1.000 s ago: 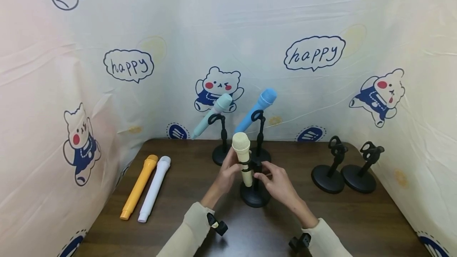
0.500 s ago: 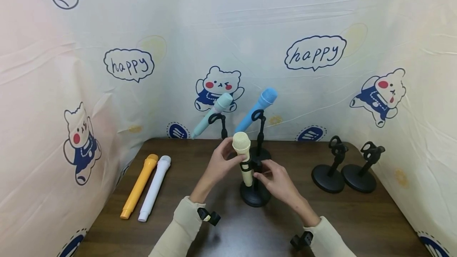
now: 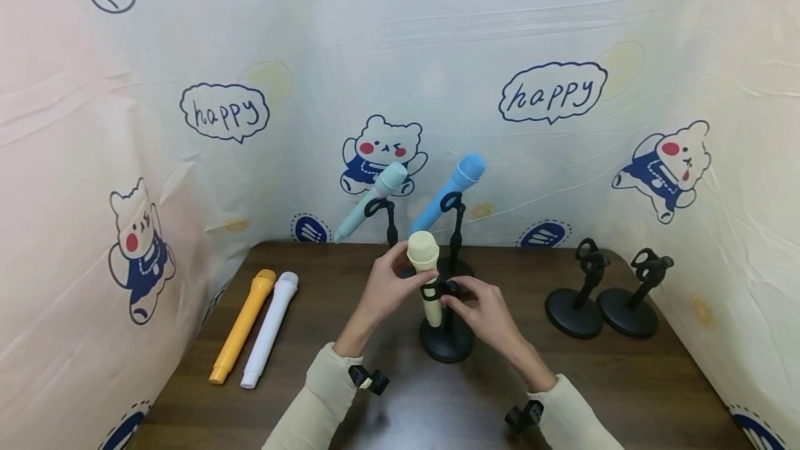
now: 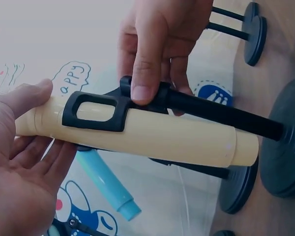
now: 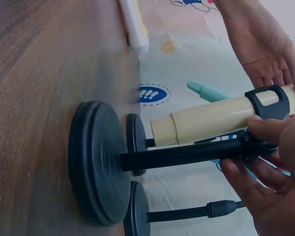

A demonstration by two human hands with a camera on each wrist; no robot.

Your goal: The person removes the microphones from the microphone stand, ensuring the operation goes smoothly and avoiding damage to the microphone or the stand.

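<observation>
A cream microphone [image 3: 423,253] sits in the clip of a black microphone stand [image 3: 447,344], its head up and its body nearly upright. My left hand [image 3: 387,289] holds the microphone just below its head, thumb on the near side and fingers behind. In the left wrist view, the black clip [image 4: 95,112] wraps the cream body. My right hand [image 3: 489,311] pinches the joint at the top of the stand's pole, thumb against it in the right wrist view. The stand's round base [image 5: 101,162] rests on the table.
Behind stand a mint microphone [image 3: 369,205] and a blue microphone [image 3: 446,194], both tilted in stands. An orange microphone [image 3: 244,328] and a white microphone [image 3: 270,332] lie at left. Two bare stands [image 3: 573,312] are at right on the brown table [image 3: 400,401]; a printed curtain hangs behind.
My left hand has moved from lower behind the cream microphone up to just below its head, thumb now across it. My right hand has shifted slightly at the stand's joint.
</observation>
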